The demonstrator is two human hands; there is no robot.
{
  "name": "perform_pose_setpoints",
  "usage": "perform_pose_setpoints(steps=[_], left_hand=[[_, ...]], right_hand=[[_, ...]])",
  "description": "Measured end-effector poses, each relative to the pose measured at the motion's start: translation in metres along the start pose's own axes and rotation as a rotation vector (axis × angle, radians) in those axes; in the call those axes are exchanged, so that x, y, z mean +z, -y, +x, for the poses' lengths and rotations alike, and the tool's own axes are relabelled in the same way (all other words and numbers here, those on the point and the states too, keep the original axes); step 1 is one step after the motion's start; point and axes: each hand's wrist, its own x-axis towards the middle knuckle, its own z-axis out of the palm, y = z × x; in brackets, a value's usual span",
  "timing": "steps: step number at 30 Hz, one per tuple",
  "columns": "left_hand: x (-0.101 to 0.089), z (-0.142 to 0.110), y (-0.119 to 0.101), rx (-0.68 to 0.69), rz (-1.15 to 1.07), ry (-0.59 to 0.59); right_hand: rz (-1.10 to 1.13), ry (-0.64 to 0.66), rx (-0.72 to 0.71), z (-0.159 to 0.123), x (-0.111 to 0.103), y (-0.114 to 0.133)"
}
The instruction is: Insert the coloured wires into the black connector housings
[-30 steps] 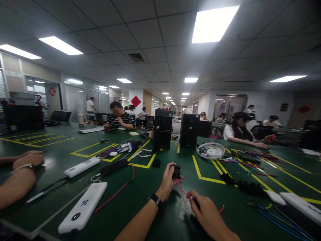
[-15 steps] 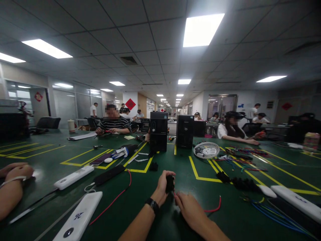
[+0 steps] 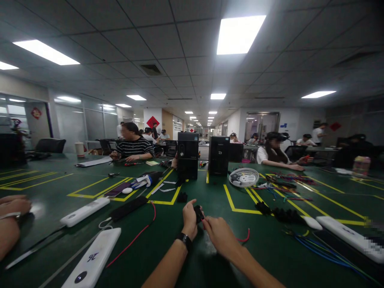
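Observation:
My left hand [image 3: 189, 218], with a black watch on its wrist, is closed on a small black connector block [image 3: 198, 213] held just above the green table [image 3: 168, 240]. My right hand [image 3: 218, 235] is pinched against the near side of the block, holding a red wire [image 3: 243, 238] whose free end curls on the table to the right. Both hands meet at the block, low in the middle of the view.
Another red wire [image 3: 135, 237], a black bar [image 3: 129, 208] and white power strips [image 3: 91, 262] lie to the left. A neighbour's hands [image 3: 12, 208] rest at the left edge. Blue wires [image 3: 324, 250] and black connectors [image 3: 282, 215] lie right. Two black computer towers [image 3: 187, 155] stand behind; several people sit around.
My right hand has come up from the table to the block in my left hand, taking the red wire's end with it. The view has swung slightly to the right.

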Motion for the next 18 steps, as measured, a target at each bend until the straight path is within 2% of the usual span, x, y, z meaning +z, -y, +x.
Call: perform_pose_setpoints(steps=[3, 7, 10, 15, 18], left_hand=[[0.002, -0.002, -0.001, -0.151, -0.128, -0.020], [0.007, -0.007, 0.003, -0.128, -0.128, -0.022], [0.009, -0.009, 0.002, -0.107, -0.135, -0.013], [0.010, -0.007, -0.007, -0.152, -0.181, 0.061], [0.007, -0.006, -0.008, -0.089, -0.183, 0.049]], right_hand=[[0.004, -0.023, 0.048, -0.007, 0.019, 0.002], [0.056, -0.038, 0.076, -0.012, 0.032, 0.004], [0.074, -0.050, 0.101, -0.012, 0.029, 0.004], [0.212, -0.071, 0.005, -0.012, 0.017, -0.003], [0.286, -0.109, 0.041, -0.011, 0.018, 0.002]])
